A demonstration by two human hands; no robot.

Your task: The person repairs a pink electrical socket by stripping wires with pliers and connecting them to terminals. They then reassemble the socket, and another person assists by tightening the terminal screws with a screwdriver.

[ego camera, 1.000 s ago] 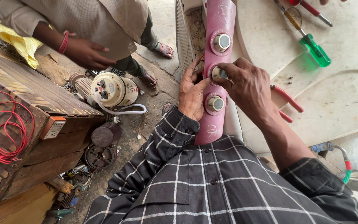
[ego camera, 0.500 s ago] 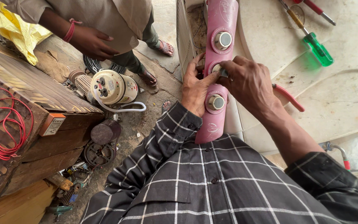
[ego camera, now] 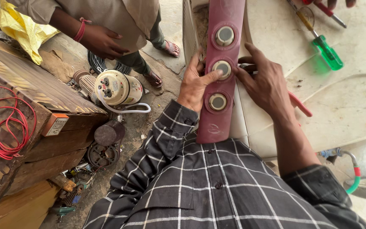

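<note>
— What's changed since a moment ago?

— My right hand (ego camera: 264,82) has come off the middle knob (ego camera: 221,68) of the maroon control panel (ego camera: 220,80). It now lies spread and relaxed beside the panel, over red-handled pliers (ego camera: 300,104). My left hand (ego camera: 196,83) grips the panel's left edge, thumb pressed on that knob. The panel lies along the edge of the white washer top (ego camera: 352,110).

— Any containers?

— Only the wooden crate (ego camera: 30,89) on my left, with a coil of red wire (ego camera: 3,123) on it. A green screwdriver (ego camera: 325,48) lies on the washer top.
</note>
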